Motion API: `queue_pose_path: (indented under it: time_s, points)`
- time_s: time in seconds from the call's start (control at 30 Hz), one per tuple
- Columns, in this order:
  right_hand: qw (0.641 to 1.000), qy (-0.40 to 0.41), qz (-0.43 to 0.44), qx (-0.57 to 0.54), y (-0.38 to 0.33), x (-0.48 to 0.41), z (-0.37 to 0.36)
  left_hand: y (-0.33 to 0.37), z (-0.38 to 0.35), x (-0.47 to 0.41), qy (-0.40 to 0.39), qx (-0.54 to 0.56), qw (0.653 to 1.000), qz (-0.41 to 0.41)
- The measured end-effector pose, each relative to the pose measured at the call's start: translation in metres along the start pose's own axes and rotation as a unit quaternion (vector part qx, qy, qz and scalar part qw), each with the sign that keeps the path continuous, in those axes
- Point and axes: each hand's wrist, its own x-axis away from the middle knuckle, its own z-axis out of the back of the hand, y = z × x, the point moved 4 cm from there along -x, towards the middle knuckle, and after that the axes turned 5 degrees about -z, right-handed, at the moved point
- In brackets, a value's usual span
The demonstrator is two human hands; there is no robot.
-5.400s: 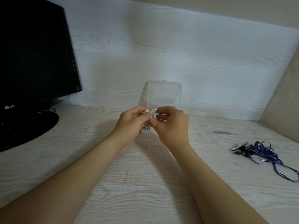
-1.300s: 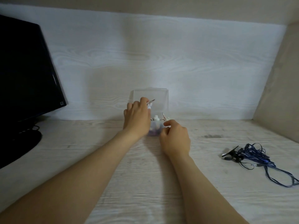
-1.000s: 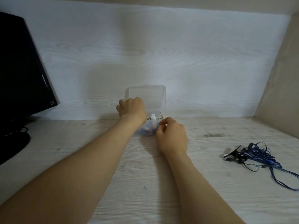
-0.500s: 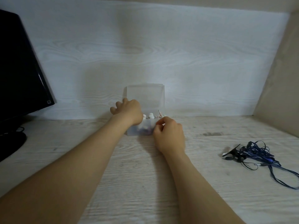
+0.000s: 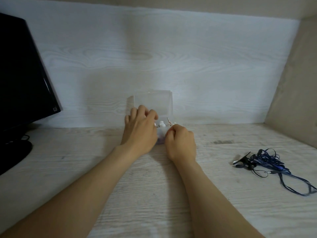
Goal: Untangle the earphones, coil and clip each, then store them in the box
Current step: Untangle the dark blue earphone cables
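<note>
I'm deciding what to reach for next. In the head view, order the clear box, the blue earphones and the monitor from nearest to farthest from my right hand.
1. clear box: right at the right hand, just ahead of its fingers.
2. blue earphones: loose on the desk, off to the right.
3. monitor: far left.

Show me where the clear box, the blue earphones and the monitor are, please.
clear box (image 5: 154, 101): head view, on its raised lid.
blue earphones (image 5: 267, 159): head view, on the tangled bundle of cable.
monitor (image 5: 20, 74): head view, on the dark screen.
</note>
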Motion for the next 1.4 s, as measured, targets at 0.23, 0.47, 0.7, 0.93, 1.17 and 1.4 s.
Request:
queue_pose_path:
  time_s: [0.23, 0.47, 0.7, 0.93, 1.17, 1.4]
  points:
    - [0.997, 0.056, -0.038, 0.045, 0.003, 0.016, 0.034, 0.032, -0.011, 0.038, -0.124, 0.113, 0.986, -0.017]
    - [0.955, 0.093, 0.007, 0.281, 0.037, 0.025, 0.069, 0.045, -0.010, 0.065, -0.143, 0.204, 0.968, -0.041]
    - [0.885, 0.124, -0.089, 0.439, 0.093, 0.041, 0.143, 0.062, -0.001, 0.072, -0.156, 0.233, 0.956, -0.083]
    - [0.902, 0.055, -0.275, 0.327, 0.117, 0.039, 0.145, 0.071, -0.002, 0.074, -0.187, 0.233, 0.948, -0.108]
    - [0.921, 0.001, -0.143, 0.363, 0.103, 0.037, 0.132, 0.070, -0.009, 0.071, -0.187, 0.256, 0.945, -0.078]
    - [0.985, -0.069, 0.050, 0.153, 0.062, 0.051, 0.090, 0.071, -0.009, 0.070, -0.153, 0.275, 0.948, -0.050]
